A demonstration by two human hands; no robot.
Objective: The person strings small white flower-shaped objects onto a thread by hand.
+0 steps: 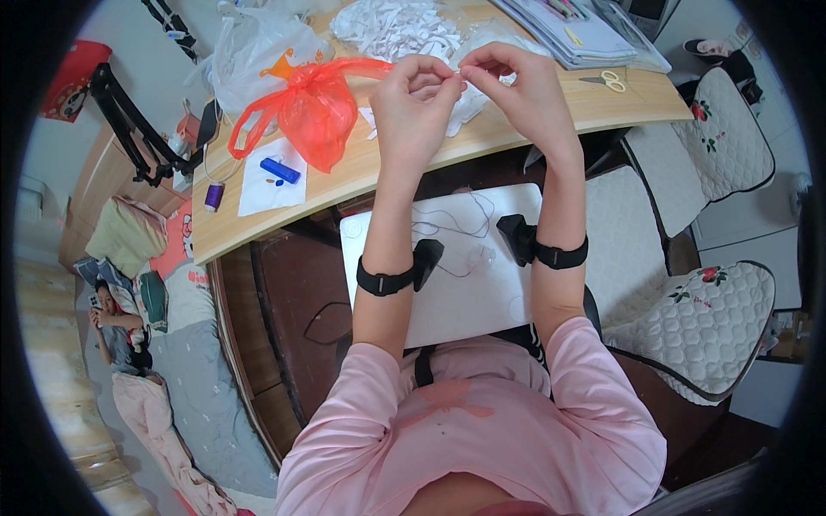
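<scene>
My left hand (416, 106) and my right hand (519, 90) are raised over the front of a wooden desk (361, 174), fingertips almost meeting. Thumb and forefinger of each are pinched together on something too small to make out. Behind my hands lies a pile of white strips (400, 29) in clear plastic. A knotted red plastic bag (319, 116) sits left of my left hand. Below my forearms, a white board (471, 309) lies over my lap. Loose dark thread (461, 232) and a small clear plastic piece (481, 257) rest on it.
On the desk are a purple thread spool (213, 197), a blue case (280, 170) on white paper (255, 200), scissors (610, 80) and stacked folders (568, 35). A black jointed arm (129, 122) stands at left. Padded chairs (703, 322) are right; a person (119, 326) lies on a bed.
</scene>
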